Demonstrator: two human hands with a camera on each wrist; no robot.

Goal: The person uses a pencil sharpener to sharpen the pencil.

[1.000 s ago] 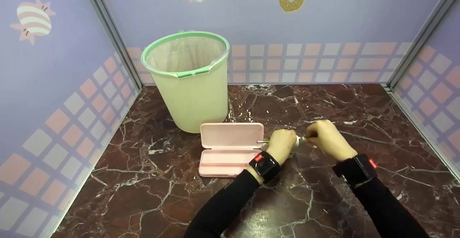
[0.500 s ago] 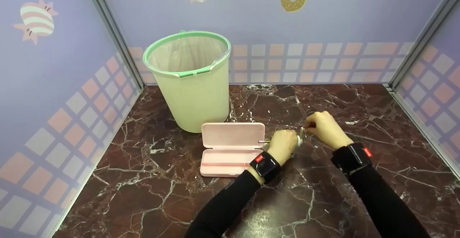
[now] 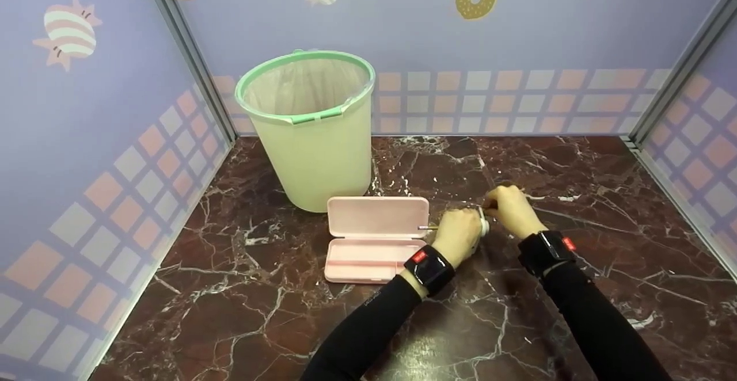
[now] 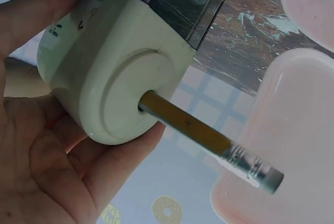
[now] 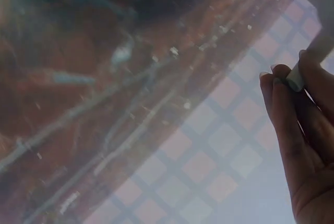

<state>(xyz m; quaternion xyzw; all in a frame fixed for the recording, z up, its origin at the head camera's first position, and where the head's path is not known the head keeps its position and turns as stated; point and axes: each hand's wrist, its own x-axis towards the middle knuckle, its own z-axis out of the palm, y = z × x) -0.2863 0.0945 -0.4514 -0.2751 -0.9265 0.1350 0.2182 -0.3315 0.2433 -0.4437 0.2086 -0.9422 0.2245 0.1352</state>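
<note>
My left hand [image 3: 460, 232] grips a white crank pencil sharpener [image 4: 125, 72] with a dark see-through shavings drawer [image 4: 182, 10]. From the hole in its face sticks a short yellow-brown pencil [image 4: 188, 125], metal ferrule and eraser end outward, pointing left toward the pink pencil case [image 3: 377, 217]. On the sharpener's other side, my right hand [image 3: 514, 213] pinches the knob of the crank handle [image 5: 295, 82] between thumb and fingers. The pencil's tip is hidden inside the sharpener.
The pink case lies open beside my left wrist, its lid tilted back. Behind it stands a pale green bin [image 3: 314, 156] with a liner. White crumbs dot the dark marble tabletop [image 3: 242, 312]. Patterned walls [image 3: 553, 30] enclose the back and sides.
The right hand has gone up, then back down and slightly left, turning the crank. The left hand keeps its grip on the sharpener, with the pencil still in it.
</note>
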